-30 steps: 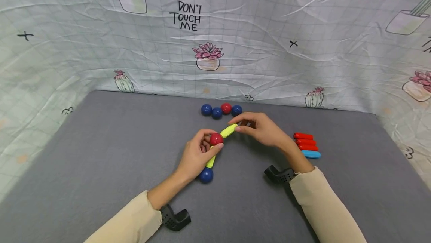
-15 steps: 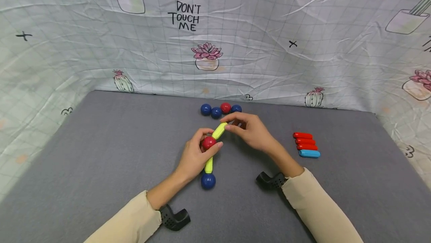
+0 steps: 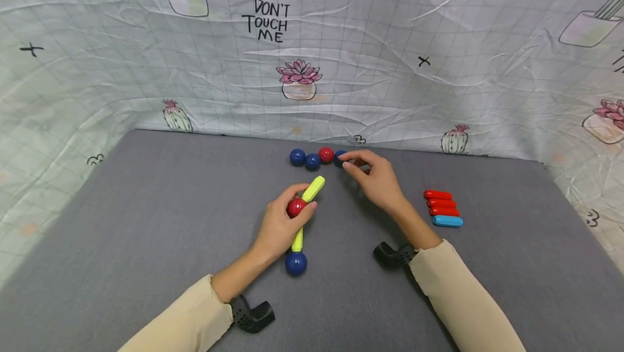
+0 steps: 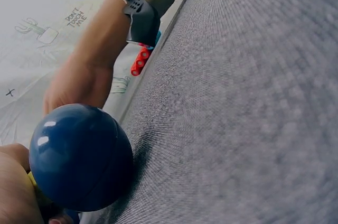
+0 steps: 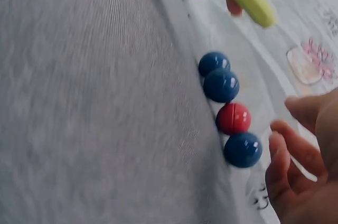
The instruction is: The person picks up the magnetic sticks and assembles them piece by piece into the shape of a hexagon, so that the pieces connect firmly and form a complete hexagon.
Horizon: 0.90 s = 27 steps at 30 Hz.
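My left hand (image 3: pixel 279 228) grips a red ball (image 3: pixel 295 208) between thumb and fingers. A yellow rod (image 3: pixel 314 188) sticks out from that ball, away from me. Another yellow rod (image 3: pixel 297 240) joins it to a blue ball (image 3: pixel 296 264) on the near side; this ball (image 4: pixel 79 158) looms large in the left wrist view. My right hand (image 3: pixel 379 181) is by the rightmost blue ball (image 3: pixel 339 158) of a row at the back. In the right wrist view its fingers (image 5: pixel 279 163) are parted and a gap shows between them and that ball (image 5: pixel 243 150).
The back row also has a red ball (image 3: pixel 326 154) and two blue balls, one blue ball (image 3: pixel 313 162) being second from left. To the right lie several red rods (image 3: pixel 442 204) beside a light blue rod (image 3: pixel 447 221). A printed cloth (image 3: pixel 370 86) hangs behind the grey table (image 3: pixel 195 206).
My right hand has let go of the far yellow rod and moved back to the rightmost blue ball. My left hand has shifted the joined piece slightly left and toward me.
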Available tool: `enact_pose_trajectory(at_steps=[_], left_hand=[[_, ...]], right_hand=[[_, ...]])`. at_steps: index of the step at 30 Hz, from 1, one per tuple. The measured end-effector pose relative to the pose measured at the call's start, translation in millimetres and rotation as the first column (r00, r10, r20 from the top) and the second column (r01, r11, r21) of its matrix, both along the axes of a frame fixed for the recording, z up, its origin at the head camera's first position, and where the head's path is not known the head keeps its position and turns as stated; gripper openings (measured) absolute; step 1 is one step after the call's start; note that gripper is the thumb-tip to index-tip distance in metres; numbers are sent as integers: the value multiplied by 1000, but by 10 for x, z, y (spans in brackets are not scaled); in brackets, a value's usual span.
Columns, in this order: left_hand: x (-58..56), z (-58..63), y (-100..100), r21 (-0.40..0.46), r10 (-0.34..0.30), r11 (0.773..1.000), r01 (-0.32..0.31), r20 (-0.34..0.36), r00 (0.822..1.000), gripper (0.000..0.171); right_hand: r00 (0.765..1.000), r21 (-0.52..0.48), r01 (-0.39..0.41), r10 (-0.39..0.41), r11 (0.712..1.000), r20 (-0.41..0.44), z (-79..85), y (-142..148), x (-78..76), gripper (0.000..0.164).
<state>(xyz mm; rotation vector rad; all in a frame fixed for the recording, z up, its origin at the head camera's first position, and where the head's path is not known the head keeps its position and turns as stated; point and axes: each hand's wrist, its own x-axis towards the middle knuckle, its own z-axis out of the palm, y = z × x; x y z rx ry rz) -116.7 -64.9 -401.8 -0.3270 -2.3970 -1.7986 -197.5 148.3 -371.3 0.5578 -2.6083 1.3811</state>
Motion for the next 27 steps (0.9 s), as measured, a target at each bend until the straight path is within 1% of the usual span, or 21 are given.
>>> enact_pose_trajectory(at_steps=[2,4,6,9,13,16,18,23,27], left_hand=[[-7,-21,-6,-1,4,1000,-4,-14,1000,35],[-8,-28,-12,0,1,1000,-1,-22,1000,34],[-5,-22,-15,-1,-2,1000,2,-24,1000,34],[-2,-18,-17,-8,-4,1000,3,-21,1000,34],[-3,-23,-18,-23,-3,1000,2,-29,1000,32],[-9,-29,-20,-21,-5,1000,5,-41,999,31],[-13,-33,-20,-15,-7,1000,6,-47,999,31],[-16,-35,-20,-5,0,1000,-1,-51,999,31],[-14,-28,-20,-2,5,1000,-5,-50,999,30]], right_hand=[[999,7,42,-42,999,-11,-33,30,-30,22],[998,25,57,-56,998,-28,-61,49,-55,24],[998,49,45,-42,998,-50,-88,64,-78,28],[997,102,-2,9,995,-76,-131,80,-106,36],[991,167,-79,95,983,-92,-184,97,-124,45],[987,191,-112,131,975,-92,-206,98,-120,48],[986,203,-116,137,972,-94,-214,95,-114,49],[988,213,-102,125,972,-96,-211,79,-105,50],[989,210,-92,115,973,-98,-198,69,-105,46]])
